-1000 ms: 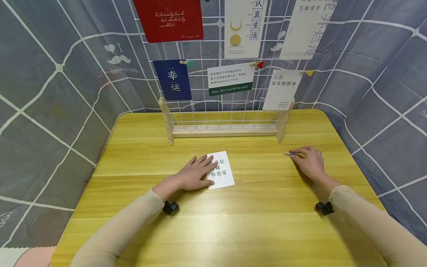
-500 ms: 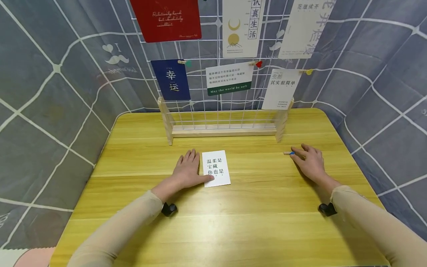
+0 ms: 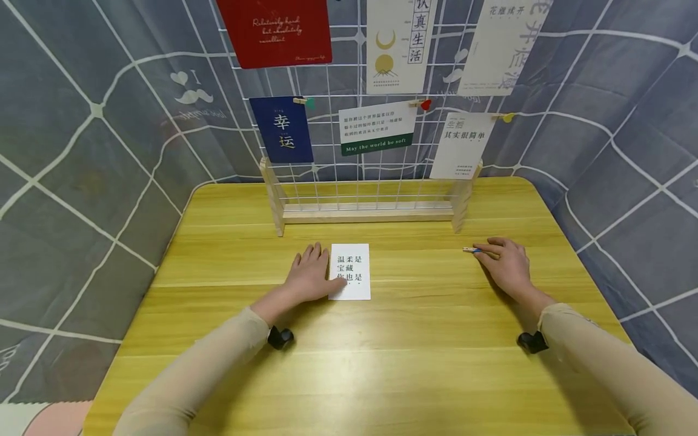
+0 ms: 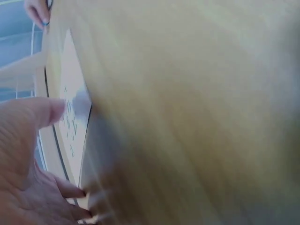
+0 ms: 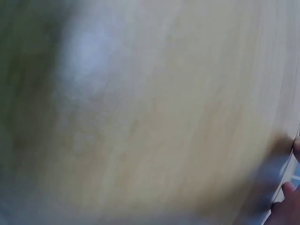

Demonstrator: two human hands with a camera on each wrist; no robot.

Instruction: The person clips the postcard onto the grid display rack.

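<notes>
A white card [image 3: 354, 266] with dark printed characters lies on the table, its edges nearly square to the rack. Beside its left edge, my left hand [image 3: 311, 275] rests with fingers straight, and the thumb reaches over the card's lower left part. From the left wrist view, the thumb [image 4: 49, 111] shows above the card [image 4: 74, 112] and the fingertips are near its edge. Off to the right, a small wooden clothespin [image 3: 469, 249] with a blue part is pinched between thumb and finger of my right hand [image 3: 506, 266]. Only some fingertips [image 5: 288, 187] appear in the right wrist view.
A white wire grid on a wooden stand [image 3: 365, 215] rises at the table's back. Several cards hang there, among them a blue card [image 3: 281, 130], a white and green card [image 3: 377, 128] and a red card [image 3: 278, 33]. Grey curtain [image 3: 65, 181] surrounds the table.
My left hand has slid left off most of the card, leaving its print largely uncovered. The card has turned straight and shifted slightly left. The right hand has stayed in place with the clothespin.
</notes>
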